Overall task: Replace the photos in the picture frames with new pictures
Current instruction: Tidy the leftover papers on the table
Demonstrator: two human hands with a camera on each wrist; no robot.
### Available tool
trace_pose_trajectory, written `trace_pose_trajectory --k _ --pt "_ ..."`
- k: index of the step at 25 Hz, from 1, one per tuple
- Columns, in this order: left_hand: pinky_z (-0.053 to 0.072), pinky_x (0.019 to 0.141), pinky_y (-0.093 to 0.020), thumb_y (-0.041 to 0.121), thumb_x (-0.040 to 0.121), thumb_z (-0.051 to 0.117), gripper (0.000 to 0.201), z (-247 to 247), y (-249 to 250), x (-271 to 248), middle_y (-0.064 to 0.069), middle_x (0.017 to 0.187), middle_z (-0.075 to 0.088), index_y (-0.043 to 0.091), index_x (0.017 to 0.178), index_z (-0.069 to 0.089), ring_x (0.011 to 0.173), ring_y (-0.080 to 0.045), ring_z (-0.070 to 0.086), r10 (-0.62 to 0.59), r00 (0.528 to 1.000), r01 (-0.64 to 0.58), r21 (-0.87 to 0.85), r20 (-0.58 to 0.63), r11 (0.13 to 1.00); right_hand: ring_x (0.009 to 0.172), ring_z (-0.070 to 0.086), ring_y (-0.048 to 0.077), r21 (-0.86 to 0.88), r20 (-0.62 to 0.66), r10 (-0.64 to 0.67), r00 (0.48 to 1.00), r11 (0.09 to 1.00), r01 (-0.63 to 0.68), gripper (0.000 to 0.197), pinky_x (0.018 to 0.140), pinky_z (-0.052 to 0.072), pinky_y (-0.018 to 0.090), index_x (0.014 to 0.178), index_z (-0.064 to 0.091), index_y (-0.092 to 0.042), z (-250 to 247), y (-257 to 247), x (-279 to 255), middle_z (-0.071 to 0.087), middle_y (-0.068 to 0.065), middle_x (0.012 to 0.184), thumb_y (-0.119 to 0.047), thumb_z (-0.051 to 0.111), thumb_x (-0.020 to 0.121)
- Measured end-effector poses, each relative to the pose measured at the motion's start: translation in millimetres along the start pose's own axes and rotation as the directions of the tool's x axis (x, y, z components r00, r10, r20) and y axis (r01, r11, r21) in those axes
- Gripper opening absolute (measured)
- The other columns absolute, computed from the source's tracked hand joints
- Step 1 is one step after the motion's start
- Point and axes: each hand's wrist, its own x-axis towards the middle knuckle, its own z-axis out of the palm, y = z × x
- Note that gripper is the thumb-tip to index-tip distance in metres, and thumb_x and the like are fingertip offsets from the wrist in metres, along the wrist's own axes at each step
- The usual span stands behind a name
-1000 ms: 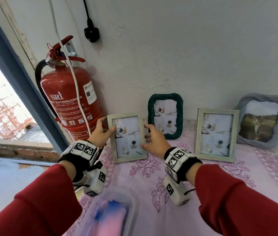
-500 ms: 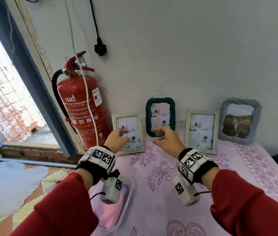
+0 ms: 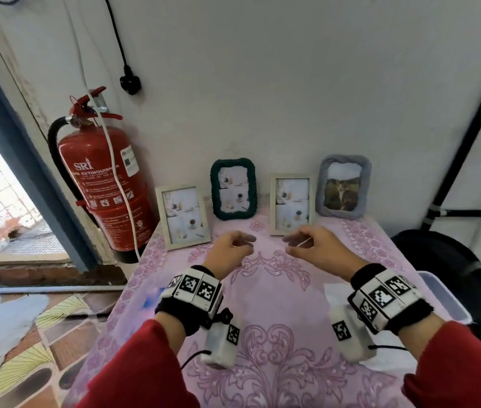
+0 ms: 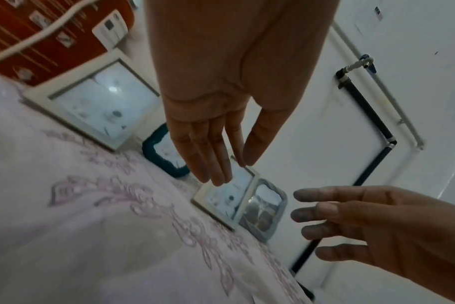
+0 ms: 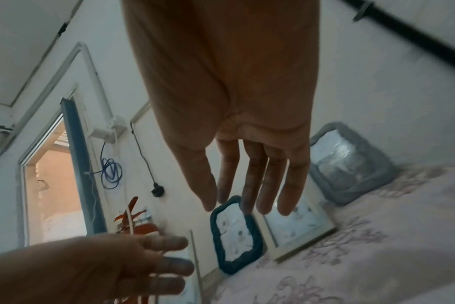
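Here, scene: four picture frames stand in a row at the back of a surface [image 3: 262, 290] covered with a pink floral cloth, each propped upright near the white wall so its photo faces the person.
Frames, left to right: a pale wooden frame [image 3: 183, 216], a dark green crocheted frame [image 3: 233, 192], a second pale wooden frame [image 3: 291, 204], and a grey crocheted frame [image 3: 342, 187].
Photos: the first three show similar pale collage prints; the grey one shows a darker picture, too small to read with certainty.
Left hand [image 3: 229, 248]: hovers over the cloth in front of the frames, fingers relaxed and slightly spread, holding nothing.
Right hand [image 3: 315, 245]: hovers opposite it, fingers loosely extended toward the left hand, also empty.
Contact: neither hand touches any frame.
Likely stage: the hands seem to be between frames, with no new picture in view.
Beside the surface: a red fire extinguisher [image 3: 104, 187] is at the left.
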Motion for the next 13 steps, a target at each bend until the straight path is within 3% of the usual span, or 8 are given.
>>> trace_pose_trajectory --k 5,9,12,13 --pt "0.043 0.064 -0.022 0.0 0.088 0.049 0.028 59 -8 -24 -0.012 0.099 0.061 0.003 0.114 0.059 0.088 -0.019 0.056 -0.062 0.989 0.074 -0.086 0.135 0.994 0.077 0.06 0.011 -0.035 -0.081 0.093 0.992 0.995 -0.096 0.016 0.072 0.049 0.021 0.096 0.066 -0.022 -48 42 -65 0.065 0.002 0.094 -0.016 0.07 0.082" --pt "0.043 0.064 -0.023 0.0 0.088 0.049 0.028 102 -20 -35 -0.012 0.098 0.058 0.006 0.115 0.056 0.081 -0.017 0.054 -0.12 0.963 0.15 -0.109 0.242 0.983 0.075 0.06 0.008 -0.065 -0.162 0.174 0.971 0.98 -0.186 0.018 0.068 0.05 0.018 0.098 0.066 -0.022 -73 69 -103 0.067 0.004 0.098 -0.02 0.071 0.081" --pt "0.045 0.061 -0.023 -0.001 0.088 0.049 0.031 126 -29 -37 -0.01 0.092 0.057 0.004 0.119 0.054 0.074 -0.014 0.053 -0.152 0.95 0.19 -0.12 0.272 0.974 0.085 0.061 0.013 -0.113 -0.163 0.188 0.969 0.972 -0.208 0.026 0.082 0.054 0.031 0.1 0.066 -0.023 -80 82 -121 0.065 -0.001 0.098 -0.031 0.075 0.077" --pt "0.045 0.06 -0.024 -0.002 0.088 0.048 0.031 133 -32 -38 -0.008 0.088 0.056 0.002 0.119 0.053 0.072 -0.014 0.053 -0.158 0.951 0.195 -0.12 0.264 0.973 0.089 0.06 0.013 -0.139 -0.149 0.187 0.971 0.968 -0.208 0.03 0.086 0.052 0.03 0.099 0.065 -0.026 -81 85 -125 0.064 -0.005 0.098 -0.037 0.076 0.074"
